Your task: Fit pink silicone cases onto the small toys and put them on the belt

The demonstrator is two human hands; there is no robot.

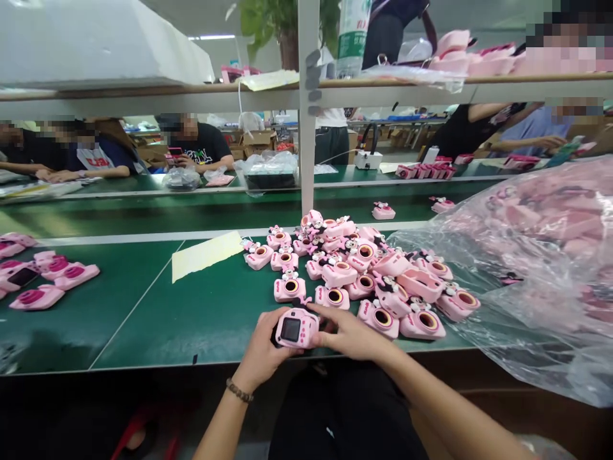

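A pink toy camera point(297, 328) is held at the near edge of the green table, its small dark screen and pink buttons facing me. My left hand point(265, 342) grips its left side, with fingers under the lower edge. On the right side, my right hand point(342, 330) closes thumb and fingers around the body. A pink cover with a black-and-pink figure on top seems to sit around the camera; my fingers hide part of it. Just beyond my hands lies a heap of pink cartoon camera covers point(339, 273) with round lens openings.
A large clear plastic bag point(541, 255) full of pink covers spreads over the right side. Pink cameras point(74, 275) lie at the far left. A yellowish paper strip point(207, 257) rests mid-table. A white post point(307, 147) and shelf stand ahead; several people sit beyond.
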